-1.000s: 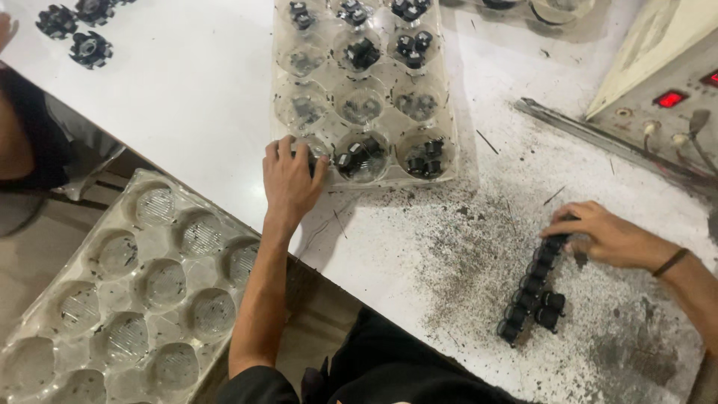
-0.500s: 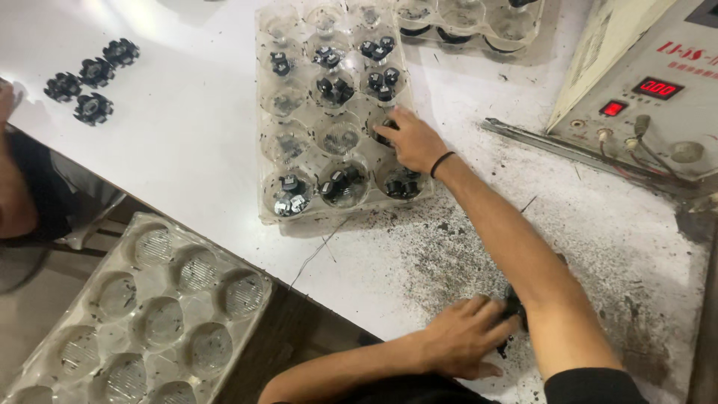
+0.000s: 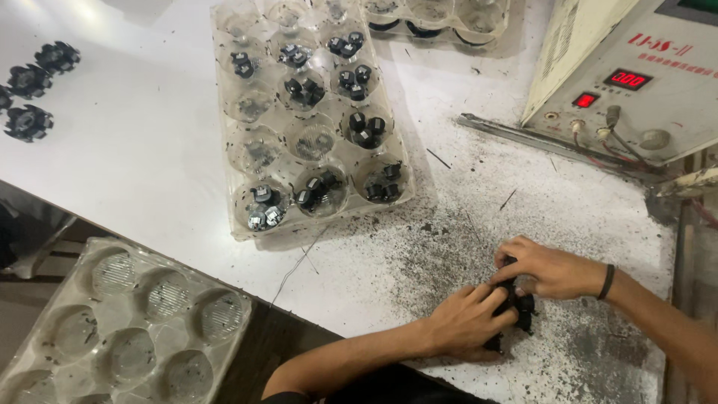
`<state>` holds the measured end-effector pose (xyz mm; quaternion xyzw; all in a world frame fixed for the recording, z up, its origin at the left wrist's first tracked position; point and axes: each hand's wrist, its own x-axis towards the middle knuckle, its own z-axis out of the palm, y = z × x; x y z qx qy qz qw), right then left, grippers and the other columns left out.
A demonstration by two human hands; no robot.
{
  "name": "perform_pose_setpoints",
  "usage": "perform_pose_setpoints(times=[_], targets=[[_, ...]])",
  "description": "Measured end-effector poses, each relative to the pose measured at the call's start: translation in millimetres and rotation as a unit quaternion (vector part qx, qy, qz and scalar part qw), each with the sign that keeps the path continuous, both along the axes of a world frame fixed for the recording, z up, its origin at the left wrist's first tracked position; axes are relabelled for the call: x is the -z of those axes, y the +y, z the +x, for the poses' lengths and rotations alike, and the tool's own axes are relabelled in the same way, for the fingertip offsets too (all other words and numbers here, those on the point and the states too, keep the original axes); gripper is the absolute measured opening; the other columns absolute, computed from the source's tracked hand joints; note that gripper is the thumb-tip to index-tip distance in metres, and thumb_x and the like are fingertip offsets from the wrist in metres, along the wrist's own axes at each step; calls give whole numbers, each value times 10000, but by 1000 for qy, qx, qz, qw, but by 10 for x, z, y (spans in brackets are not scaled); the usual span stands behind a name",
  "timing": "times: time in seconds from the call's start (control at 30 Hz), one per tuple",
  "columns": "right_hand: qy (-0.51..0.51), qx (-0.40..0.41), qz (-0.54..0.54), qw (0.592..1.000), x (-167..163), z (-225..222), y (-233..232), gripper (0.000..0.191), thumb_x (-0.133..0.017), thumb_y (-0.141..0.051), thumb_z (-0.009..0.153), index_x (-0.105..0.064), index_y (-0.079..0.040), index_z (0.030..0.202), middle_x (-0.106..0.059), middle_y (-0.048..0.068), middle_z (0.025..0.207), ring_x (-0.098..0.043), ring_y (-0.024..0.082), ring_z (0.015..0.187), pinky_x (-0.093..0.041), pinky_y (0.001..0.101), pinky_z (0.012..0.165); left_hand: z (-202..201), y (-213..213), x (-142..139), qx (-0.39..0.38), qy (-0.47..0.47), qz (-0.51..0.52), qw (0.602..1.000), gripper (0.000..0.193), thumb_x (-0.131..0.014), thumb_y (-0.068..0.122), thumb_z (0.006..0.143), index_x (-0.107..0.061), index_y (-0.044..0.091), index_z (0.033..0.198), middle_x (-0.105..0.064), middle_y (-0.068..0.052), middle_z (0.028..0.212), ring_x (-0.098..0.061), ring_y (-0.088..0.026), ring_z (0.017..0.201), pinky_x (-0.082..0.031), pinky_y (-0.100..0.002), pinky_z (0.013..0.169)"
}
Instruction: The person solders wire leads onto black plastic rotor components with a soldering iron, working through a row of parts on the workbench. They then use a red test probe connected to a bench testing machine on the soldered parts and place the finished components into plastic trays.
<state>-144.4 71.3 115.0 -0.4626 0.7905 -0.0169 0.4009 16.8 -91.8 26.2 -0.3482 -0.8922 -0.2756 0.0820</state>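
Both hands meet over a short stack of small black parts (image 3: 512, 314) on the sooty patch of the white table (image 3: 134, 172), near its front edge. The left hand (image 3: 467, 323) curls its fingers around the stack from the near side; the right hand (image 3: 550, 269) pinches the top, probably to keep the pieces lined up, though the fingers hide most of them. A clear cupped tray (image 3: 314, 120) sits behind within reach, about nine cups holding parts. Three black toothed wheels (image 3: 30, 93) lie far left.
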Motion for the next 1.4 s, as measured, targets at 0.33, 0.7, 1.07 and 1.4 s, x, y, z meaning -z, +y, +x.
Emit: perform_pose_setpoints(times=[0.33, 0.7, 1.07, 1.4], targets=[[80, -14, -108, 991, -132, -496, -908, 349, -701, -150, 873, -735, -237, 1209, -599, 31, 1169, -578, 222, 1129, -497, 384, 1003, -92, 48, 148, -3, 18, -42, 999, 736, -720, 639, 757, -585, 91, 1229, -583, -168, 1192, -587, -323, 1118, -531, -476, 921], [256, -53, -449, 855, 201, -702, -3579, 438, -612, -30, 859, -684, -142, 1277, -580, 194, 1339, -547, 364, 1272, -492, 465, 1071, -20, -293, -141, -56, 48, 20, 997, 473, -698, 371, 763, -698, 62, 1121, -680, -191, 1098, -674, -337, 1043, -599, -455, 935], [153, -17, -186, 970, 300, -312, -328, 455, -481, -453, 972, -639, -241, 1343, -605, 27, 1456, -587, 212, 1316, -452, 438, 1130, -844, -3782, -686, -520, -5, -77, 851, 585, -698, 616, 916, -667, 32, 932, -637, -130, 956, -595, -281, 880, -507, -416, 711], [311, -21, -206, 928, 1164, 792, 883, 359, -636, -418, 881, -668, -147, 1114, -641, 108, 1106, -606, 295, 1042, -547, 434, 839, -648, -3983, -349, -460, 101, -126, 873, 491, -633, 423, 1039, -618, 68, 1378, -553, -223, 1437, -504, -410, 1313, -457, -525, 1020]])
